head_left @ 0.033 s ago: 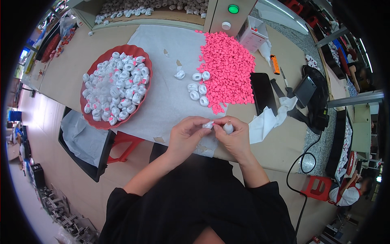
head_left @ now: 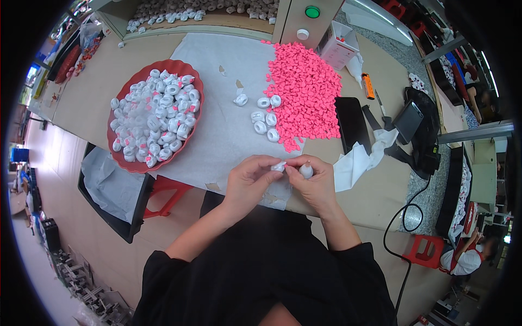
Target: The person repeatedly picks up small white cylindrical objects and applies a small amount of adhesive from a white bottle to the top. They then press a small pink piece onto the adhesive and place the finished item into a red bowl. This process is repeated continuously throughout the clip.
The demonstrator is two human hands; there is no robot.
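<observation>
At the table's near edge, my left hand (head_left: 249,179) is closed, pinching a small rounded white piece (head_left: 279,167) between thumb and fingertips. My right hand (head_left: 315,185) meets it there, its thumb and finger closed at a tiny pink bit (head_left: 285,164) against the white piece. Tucked in the same right hand is a small white squeeze bottle (head_left: 306,171) with a pointed tip. Just beyond lie several loose white pieces (head_left: 260,127), beside a broad heap of small pink pieces (head_left: 307,89). Many white pieces, some with pink bits, fill a red scalloped bowl (head_left: 200,103) at left.
White paper (head_left: 217,146) covers the table's middle. To the right lie a black phone (head_left: 352,124), crumpled tissue (head_left: 353,168), an orange lighter (head_left: 368,86) and a black cable (head_left: 405,228). A black tray (head_left: 138,212) and red stool (head_left: 166,195) stand lower left.
</observation>
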